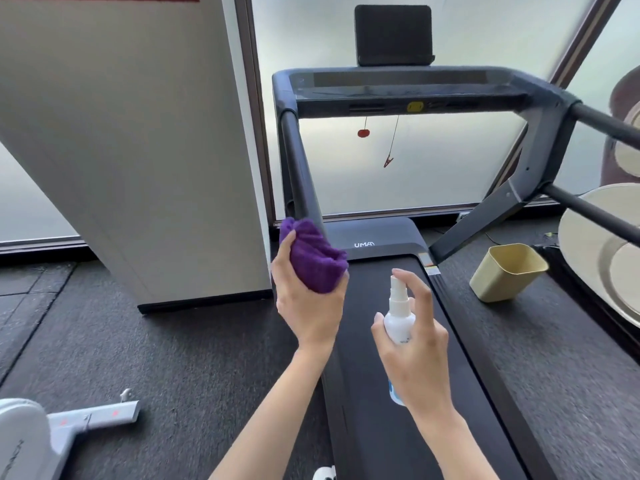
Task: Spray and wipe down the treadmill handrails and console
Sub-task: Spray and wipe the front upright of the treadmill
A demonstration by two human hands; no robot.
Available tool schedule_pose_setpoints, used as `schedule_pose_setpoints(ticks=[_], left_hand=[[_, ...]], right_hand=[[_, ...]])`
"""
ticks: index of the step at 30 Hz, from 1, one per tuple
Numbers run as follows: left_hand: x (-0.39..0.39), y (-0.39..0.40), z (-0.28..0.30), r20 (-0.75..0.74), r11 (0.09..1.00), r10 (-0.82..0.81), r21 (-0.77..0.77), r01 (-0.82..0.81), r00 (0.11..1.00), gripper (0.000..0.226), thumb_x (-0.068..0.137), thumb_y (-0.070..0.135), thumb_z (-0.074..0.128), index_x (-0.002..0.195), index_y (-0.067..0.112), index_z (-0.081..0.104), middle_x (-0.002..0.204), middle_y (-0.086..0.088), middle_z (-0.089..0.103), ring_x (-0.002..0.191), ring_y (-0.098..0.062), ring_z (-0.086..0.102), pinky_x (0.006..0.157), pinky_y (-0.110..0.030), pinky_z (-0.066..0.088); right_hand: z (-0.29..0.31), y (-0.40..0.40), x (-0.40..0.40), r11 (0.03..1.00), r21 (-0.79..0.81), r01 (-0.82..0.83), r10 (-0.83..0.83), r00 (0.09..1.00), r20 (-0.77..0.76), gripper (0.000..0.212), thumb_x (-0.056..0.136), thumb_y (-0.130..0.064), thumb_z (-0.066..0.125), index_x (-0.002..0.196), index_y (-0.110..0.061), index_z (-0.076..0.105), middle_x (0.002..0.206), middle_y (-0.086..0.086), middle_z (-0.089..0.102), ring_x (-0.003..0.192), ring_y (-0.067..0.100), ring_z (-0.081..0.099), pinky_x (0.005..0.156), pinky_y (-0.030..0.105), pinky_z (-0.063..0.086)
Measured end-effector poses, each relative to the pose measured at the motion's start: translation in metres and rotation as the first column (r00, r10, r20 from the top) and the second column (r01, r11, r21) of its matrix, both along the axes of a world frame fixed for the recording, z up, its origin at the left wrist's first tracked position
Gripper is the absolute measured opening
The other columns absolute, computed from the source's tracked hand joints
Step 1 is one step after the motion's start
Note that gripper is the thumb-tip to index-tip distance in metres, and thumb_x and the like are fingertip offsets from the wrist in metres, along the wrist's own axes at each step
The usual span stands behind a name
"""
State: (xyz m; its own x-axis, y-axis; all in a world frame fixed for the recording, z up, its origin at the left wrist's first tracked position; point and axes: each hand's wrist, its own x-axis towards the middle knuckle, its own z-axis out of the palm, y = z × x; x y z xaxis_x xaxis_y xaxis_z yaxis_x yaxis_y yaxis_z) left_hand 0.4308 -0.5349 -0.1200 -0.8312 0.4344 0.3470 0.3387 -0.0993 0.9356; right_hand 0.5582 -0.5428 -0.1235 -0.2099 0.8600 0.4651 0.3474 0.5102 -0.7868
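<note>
My left hand (306, 306) grips a bunched purple cloth (313, 258), held up beside the lower end of the treadmill's left handrail (296, 161). My right hand (417, 344) holds a small white spray bottle (399, 318) upright over the belt, with the index finger raised over its nozzle. The dark console (398, 84) spans the top of the treadmill, with a black tablet holder (393, 34) above it. The right handrail (606, 126) runs off to the right edge. A red safety key and a clip on a cord hang under the console.
A white partition (138, 150) stands just left of the treadmill. A beige bin (507, 271) sits on the dark floor to the right, next to round cream discs (595, 251). Part of a grey-white machine (52, 431) lies at the lower left. Frosted windows are behind.
</note>
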Motion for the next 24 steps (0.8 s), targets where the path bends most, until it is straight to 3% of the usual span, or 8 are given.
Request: schedule_pose_setpoints(ticks=[2, 4, 6, 8, 12, 16, 20, 24], left_hand=[[-0.021, 0.021, 0.037, -0.014, 0.988, -0.031, -0.154, 0.028, 0.999, 0.089, 0.067, 0.039, 0.086, 0.141, 0.033, 0.037, 0.136, 0.015, 0.048, 0.120, -0.009, 0.052, 0.097, -0.025, 0.037], [-0.053, 0.041, 0.071, 0.145, 0.922, -0.197, -0.310, 0.233, 0.970, 0.096, 0.063, 0.040, 0.088, 0.142, 0.033, 0.034, 0.129, 0.008, 0.052, 0.109, -0.014, 0.056, 0.096, -0.028, 0.040], [-0.069, 0.047, 0.086, 0.436, 0.870, -0.319, -0.218, 0.443, 0.841, 0.087, 0.060, 0.023, 0.090, 0.131, 0.029, 0.039, 0.111, 0.001, 0.061, 0.078, -0.013, 0.070, 0.072, -0.033, 0.058], [-0.066, 0.041, 0.078, 0.447, 0.878, -0.338, -0.167, 0.449, 0.828, 0.071, 0.068, 0.009, 0.083, 0.123, 0.023, 0.042, 0.092, 0.001, 0.061, 0.055, -0.003, 0.068, 0.047, -0.020, 0.053], [-0.060, 0.031, 0.042, 0.380, 0.919, -0.313, -0.110, 0.379, 0.870, 0.087, 0.048, 0.041, 0.083, 0.128, 0.036, 0.048, 0.112, 0.014, 0.063, 0.105, -0.014, 0.064, 0.095, -0.041, 0.052], [-0.039, 0.004, 0.021, 0.294, 0.931, -0.305, -0.111, 0.349, 0.906, 0.086, 0.057, 0.039, 0.086, 0.129, 0.051, 0.040, 0.109, 0.031, 0.061, 0.102, 0.005, 0.060, 0.096, -0.030, 0.049], [-0.027, -0.014, 0.007, 0.218, 0.942, -0.264, -0.152, 0.300, 0.940, 0.089, 0.064, 0.040, 0.087, 0.136, 0.050, 0.036, 0.113, 0.027, 0.064, 0.101, 0.006, 0.061, 0.093, -0.026, 0.049], [-0.044, 0.000, 0.026, 0.358, 0.905, -0.290, -0.201, 0.376, 0.888, 0.089, 0.054, 0.053, 0.085, 0.132, 0.043, 0.044, 0.104, 0.023, 0.065, 0.100, -0.007, 0.064, 0.096, -0.034, 0.049]], right_hand=[[0.009, 0.005, -0.002, 1.000, 0.009, -0.011, 0.011, 1.000, -0.015, 0.066, 0.083, 0.002, 0.069, 0.128, -0.040, 0.042, 0.073, -0.016, 0.054, 0.063, 0.014, 0.054, 0.055, 0.012, 0.046], [0.015, 0.008, -0.005, 1.000, 0.011, -0.022, 0.023, 0.999, -0.029, 0.065, 0.084, 0.001, 0.068, 0.128, -0.039, 0.042, 0.079, -0.022, 0.057, 0.067, 0.012, 0.055, 0.057, 0.009, 0.044], [0.019, 0.008, -0.008, 0.999, 0.014, -0.033, 0.034, 0.998, -0.045, 0.065, 0.084, 0.001, 0.068, 0.128, -0.039, 0.043, 0.077, -0.021, 0.056, 0.064, 0.013, 0.054, 0.055, 0.012, 0.045], [0.018, 0.008, -0.010, 0.999, 0.025, -0.035, 0.036, 0.998, -0.059, 0.066, 0.083, 0.002, 0.068, 0.129, -0.038, 0.043, 0.070, -0.014, 0.052, 0.061, 0.015, 0.052, 0.053, 0.016, 0.046], [0.013, 0.007, -0.016, 0.999, 0.015, -0.035, 0.036, 0.998, -0.051, 0.067, 0.083, 0.004, 0.068, 0.129, -0.038, 0.043, 0.066, -0.004, 0.051, 0.058, 0.019, 0.051, 0.051, 0.026, 0.049], [0.010, 0.007, -0.019, 1.000, 0.002, -0.027, 0.027, 0.998, -0.056, 0.066, 0.082, 0.004, 0.068, 0.128, -0.037, 0.044, 0.065, -0.007, 0.049, 0.054, 0.017, 0.049, 0.049, 0.020, 0.046], [0.008, 0.007, -0.018, 1.000, -0.016, -0.006, 0.006, 1.000, -0.031, 0.067, 0.082, 0.004, 0.069, 0.127, -0.040, 0.043, 0.063, -0.003, 0.051, 0.049, 0.019, 0.050, 0.048, 0.027, 0.049], [0.008, 0.015, -0.022, 0.999, -0.036, -0.003, 0.003, 1.000, -0.002, 0.067, 0.083, 0.002, 0.068, 0.127, -0.043, 0.043, 0.063, -0.001, 0.053, 0.046, 0.023, 0.051, 0.046, 0.036, 0.051]])
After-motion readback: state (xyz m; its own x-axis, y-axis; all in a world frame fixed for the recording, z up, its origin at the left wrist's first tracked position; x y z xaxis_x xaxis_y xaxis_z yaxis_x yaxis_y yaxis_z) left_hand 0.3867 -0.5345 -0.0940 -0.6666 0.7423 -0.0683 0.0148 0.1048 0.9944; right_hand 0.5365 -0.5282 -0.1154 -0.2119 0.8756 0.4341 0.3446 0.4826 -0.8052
